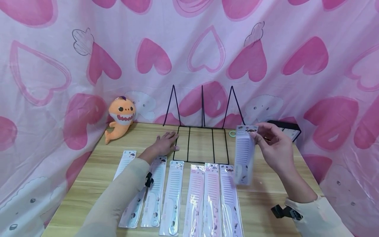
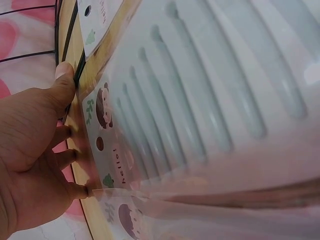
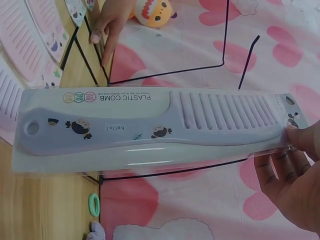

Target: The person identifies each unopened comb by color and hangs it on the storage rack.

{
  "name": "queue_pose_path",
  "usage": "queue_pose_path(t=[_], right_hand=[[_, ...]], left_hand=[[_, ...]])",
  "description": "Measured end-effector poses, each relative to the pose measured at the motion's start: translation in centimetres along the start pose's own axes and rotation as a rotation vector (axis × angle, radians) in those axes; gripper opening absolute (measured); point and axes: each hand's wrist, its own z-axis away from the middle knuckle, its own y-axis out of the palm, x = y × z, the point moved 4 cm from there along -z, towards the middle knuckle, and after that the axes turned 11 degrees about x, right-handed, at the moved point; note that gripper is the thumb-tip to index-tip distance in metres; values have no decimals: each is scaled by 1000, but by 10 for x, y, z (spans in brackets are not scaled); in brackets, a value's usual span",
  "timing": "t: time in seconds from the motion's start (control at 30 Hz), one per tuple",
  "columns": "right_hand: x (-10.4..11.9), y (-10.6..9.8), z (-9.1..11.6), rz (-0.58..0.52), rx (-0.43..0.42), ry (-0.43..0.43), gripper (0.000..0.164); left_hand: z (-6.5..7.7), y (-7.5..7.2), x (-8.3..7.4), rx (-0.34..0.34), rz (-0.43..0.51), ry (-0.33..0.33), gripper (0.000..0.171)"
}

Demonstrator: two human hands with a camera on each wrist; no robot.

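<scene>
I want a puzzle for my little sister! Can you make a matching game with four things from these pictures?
Things:
1. shark toy
2. wire rack
3. right hand
4. small ring

Matches:
A. pinching a packaged comb
B. light green
C. black
D. mostly orange

Right pairs: 1-D, 2-C, 3-A, 4-B

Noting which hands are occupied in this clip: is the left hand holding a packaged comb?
No, the left hand rests at the left edge of the black wire rack and grips no comb.
</scene>
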Motion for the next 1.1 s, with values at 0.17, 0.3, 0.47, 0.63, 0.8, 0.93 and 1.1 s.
queue_pose_path(t=[0.17,0.3,0.47,0.63,0.8,0.93,1.1], right_hand=[[2,3,-2,-11,11,12,35],[3,4,-3,-9,15,11,34],[0,8,-9,-50,20,2,32],[-8,11,-18,-23,34,74,32],[-13,12,-30,-27,37,118,30],[-19,13,-40,-31,36,150,26],[-28,16,-53,-60,42,193,25]], left_hand=[[-1,2,1,4,-4,1,76],[-2,4,2,4,-13,1,76],[-3,4,4,11,-12,0,76],[-5,0,4,8,-9,3,77],[-7,-2,5,6,-4,-7,76],[-8,-1,6,7,5,-13,77],[-12,5,11,12,58,-12,78]])
